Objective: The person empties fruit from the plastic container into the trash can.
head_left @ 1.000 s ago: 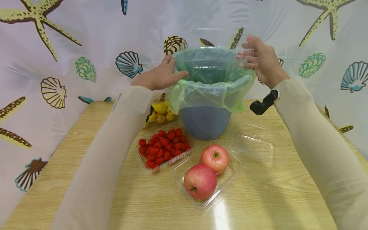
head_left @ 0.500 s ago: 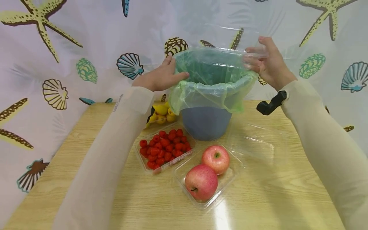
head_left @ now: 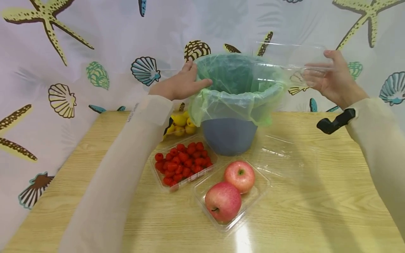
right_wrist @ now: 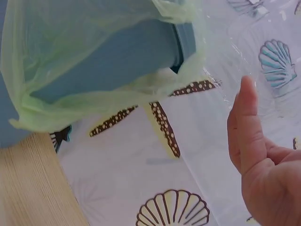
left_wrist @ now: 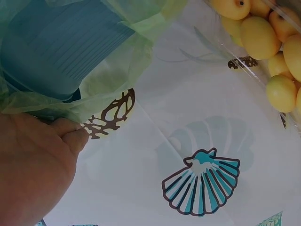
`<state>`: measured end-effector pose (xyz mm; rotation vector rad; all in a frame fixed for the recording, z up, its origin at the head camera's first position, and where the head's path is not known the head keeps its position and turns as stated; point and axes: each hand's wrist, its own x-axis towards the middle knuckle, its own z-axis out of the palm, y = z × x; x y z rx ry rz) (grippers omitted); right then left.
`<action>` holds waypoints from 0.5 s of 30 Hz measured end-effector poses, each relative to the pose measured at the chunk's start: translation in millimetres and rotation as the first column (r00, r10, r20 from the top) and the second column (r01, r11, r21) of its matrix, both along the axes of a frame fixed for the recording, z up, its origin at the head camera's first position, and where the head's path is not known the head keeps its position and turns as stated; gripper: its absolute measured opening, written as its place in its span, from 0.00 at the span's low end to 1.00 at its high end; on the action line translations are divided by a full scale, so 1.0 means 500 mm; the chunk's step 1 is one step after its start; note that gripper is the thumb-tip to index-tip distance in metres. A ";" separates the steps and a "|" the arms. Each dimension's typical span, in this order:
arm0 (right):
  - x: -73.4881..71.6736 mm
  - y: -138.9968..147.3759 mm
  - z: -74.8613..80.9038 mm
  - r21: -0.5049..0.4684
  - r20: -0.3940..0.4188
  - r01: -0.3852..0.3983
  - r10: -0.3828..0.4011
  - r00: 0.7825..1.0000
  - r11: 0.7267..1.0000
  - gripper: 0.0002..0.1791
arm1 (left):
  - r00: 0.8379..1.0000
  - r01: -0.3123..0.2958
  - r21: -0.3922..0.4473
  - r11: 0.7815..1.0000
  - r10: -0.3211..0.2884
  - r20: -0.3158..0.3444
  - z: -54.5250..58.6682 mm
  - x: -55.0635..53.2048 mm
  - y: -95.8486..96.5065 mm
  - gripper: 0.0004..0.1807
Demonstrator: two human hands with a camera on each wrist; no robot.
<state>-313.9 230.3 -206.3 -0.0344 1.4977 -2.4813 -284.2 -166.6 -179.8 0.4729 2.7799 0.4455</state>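
Note:
In the head view a blue-grey trash bin (head_left: 229, 137) stands upright at the back of the table, its rim covered by a thin green bag (head_left: 226, 105). My left hand (head_left: 177, 83) grips the bin's left rim over the bag, thumb lying toward the opening. To the right of the bin, my right hand (head_left: 336, 80) holds a clear plastic container (head_left: 288, 56) by its right end, thumb above and fingers below. The container's left end overlaps the bin's opening in this view. In the right wrist view, the right hand's fingers (right_wrist: 249, 127) are extended beside the container.
A clear tray of raspberries (head_left: 181, 163) sits in front of the bin. Next to it are two apples (head_left: 223, 202) in another tray. Yellow fruits (head_left: 180, 120) lie behind the left forearm. Another clear container (head_left: 278, 156) rests right of the bin. A patterned cloth (head_left: 120, 31) hangs behind.
My right hand has moved to the right, carrying the clear container from over the bin to its right side. The left hand stays on the rim.

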 end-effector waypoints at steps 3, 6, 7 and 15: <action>0.002 0.025 -0.006 0.018 -0.005 -0.031 0.031 1.000 0.999 0.41 | 1.000 -0.003 -0.008 1.000 0.003 0.001 0.000 -0.001 -0.001 0.48; 0.009 0.052 -0.015 0.036 -0.019 -0.062 0.063 0.998 0.997 0.43 | 1.000 0.001 -0.008 1.000 -0.001 0.003 0.000 -0.001 -0.001 0.48; 0.011 0.062 -0.018 0.037 -0.023 -0.066 0.067 0.997 0.997 0.43 | 1.000 0.004 -0.006 1.000 -0.004 0.003 0.000 0.000 0.000 0.48; 0.015 0.135 -0.051 0.008 0.016 0.035 -0.035 0.999 0.999 0.39 | 1.000 0.007 -0.009 1.000 -0.007 -0.004 0.004 0.004 0.003 0.48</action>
